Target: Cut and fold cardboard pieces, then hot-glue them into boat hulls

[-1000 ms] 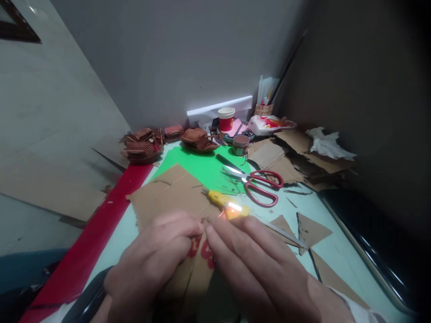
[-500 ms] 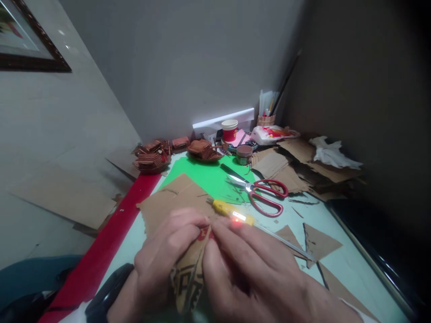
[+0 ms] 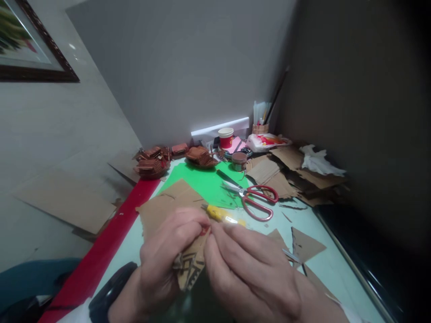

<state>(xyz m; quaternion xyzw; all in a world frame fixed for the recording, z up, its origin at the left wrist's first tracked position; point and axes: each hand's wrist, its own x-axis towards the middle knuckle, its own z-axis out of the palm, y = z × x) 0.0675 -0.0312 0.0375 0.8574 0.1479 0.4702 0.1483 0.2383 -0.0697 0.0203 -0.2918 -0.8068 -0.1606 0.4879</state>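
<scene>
My left hand (image 3: 173, 251) and my right hand (image 3: 249, 264) pinch a small folded piece of printed cardboard (image 3: 191, 264) between them. Black markings and a bit of red show on it, and its lower end narrows to a point. Fingers hide its upper part. A flat brown cardboard sheet (image 3: 161, 206) lies beyond my left hand. Just past my right fingertips rests a yellow glue gun (image 3: 222, 215), and a glue stick (image 3: 291, 255) shows to the right of that hand. Red-handled scissors (image 3: 259, 202) lie partly open farther off.
Green paper (image 3: 212, 188) lies mid-table. Behind it stand stacked brown cardboard pieces (image 3: 200, 156), a paper cup (image 3: 226, 138) and a small jar (image 3: 239, 160). Cardboard scraps (image 3: 308, 244) and a shiny black object (image 3: 357, 260) are at right. A grey partition (image 3: 188, 67) rises behind.
The view has shifted slightly. My right hand has turned and covers more of the glue stick. The folded cardboard is tilted differently, its lower tip raised. Both hands keep their pinch.
</scene>
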